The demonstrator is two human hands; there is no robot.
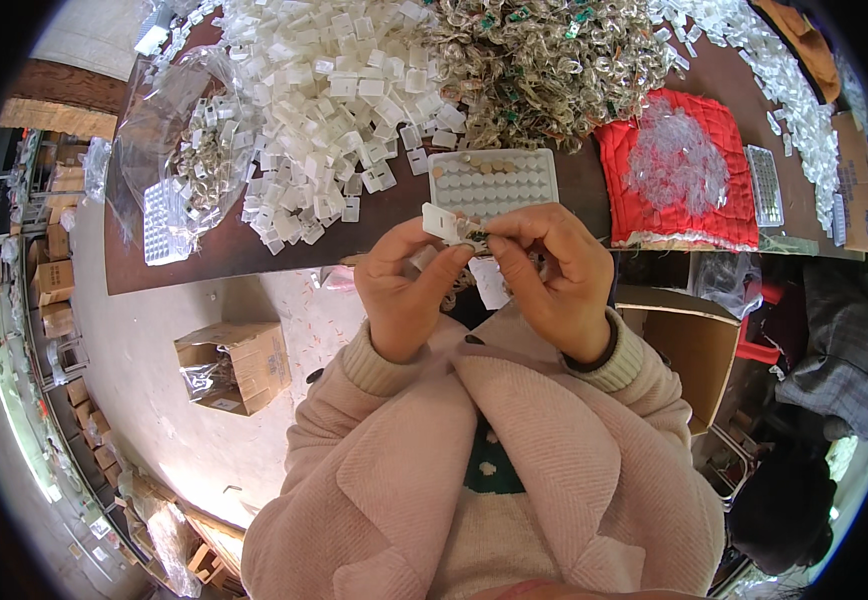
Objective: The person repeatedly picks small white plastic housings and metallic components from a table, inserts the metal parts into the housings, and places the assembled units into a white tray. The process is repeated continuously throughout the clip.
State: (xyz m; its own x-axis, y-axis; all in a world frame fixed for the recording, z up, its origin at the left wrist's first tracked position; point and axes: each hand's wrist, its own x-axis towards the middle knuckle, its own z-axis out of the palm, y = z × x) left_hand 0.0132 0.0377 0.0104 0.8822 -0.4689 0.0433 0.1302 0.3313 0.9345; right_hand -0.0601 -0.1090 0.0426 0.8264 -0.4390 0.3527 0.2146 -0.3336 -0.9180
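Observation:
My left hand [402, 290] pinches a small white plastic piece [440, 222] with a flat, tab-like face, held up in front of my chest at the table's near edge. Close against it, the fingertips of my right hand [562, 285] are pressed together on something small and dark by the white piece; its kind is hidden by the fingers. Some thin, looped material hangs beneath the hands, partly covered. Just beyond them lies a pale tray [546, 182] with rows of round hollows, several at the far side holding tan discs.
Heaped on the brown table [154, 275] are white plastic pieces [334, 90] and tangled shiny loops [544, 80]. A red cloth [619, 160] at right bears clear strips [676, 170]. A plastic bag [144, 130] lies left. Cardboard boxes [259, 370] stand below.

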